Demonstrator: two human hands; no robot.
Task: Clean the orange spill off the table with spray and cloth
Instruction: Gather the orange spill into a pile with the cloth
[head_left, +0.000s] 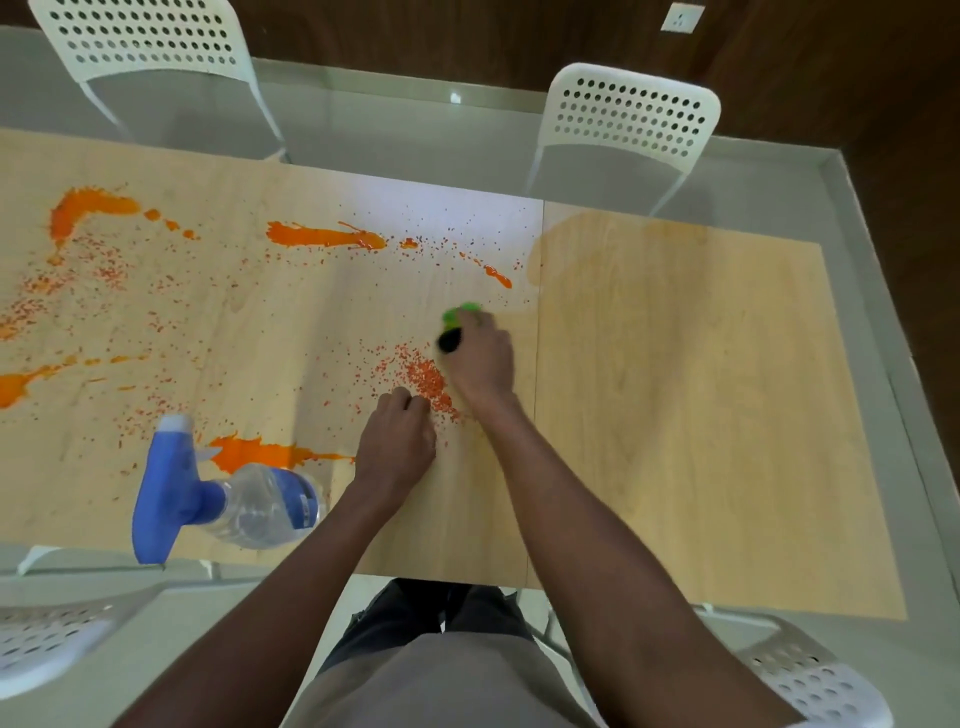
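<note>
Right hand (480, 358): fingers curled round a small green-and-black tool (453, 327) (a brush or scraper, too blurred to tell), pressed to the table (675, 389). Its green end points away from the person, black end back toward the wrist; long axis runs near-to-far, tilted slightly left.

Left hand (400, 441): fingers bunched and curled under, knuckles up, resting on the wood at the near edge of a heap of orange crumbs (428, 382). Whether they pinch anything, cannot tell.

The crumb heap lies between the two hands, running diagonally.

Orange spill (324, 237): wet streaks far-centre, far-left, at the left edge, and one near patch just beside the bottle; fine specks scattered across the left half.

Spray bottle (223, 501) lies on its side at the near-left edge, blue trigger head to the left, clear body to the right.

White perforated chairs (631, 122) stand beyond the table.
</note>
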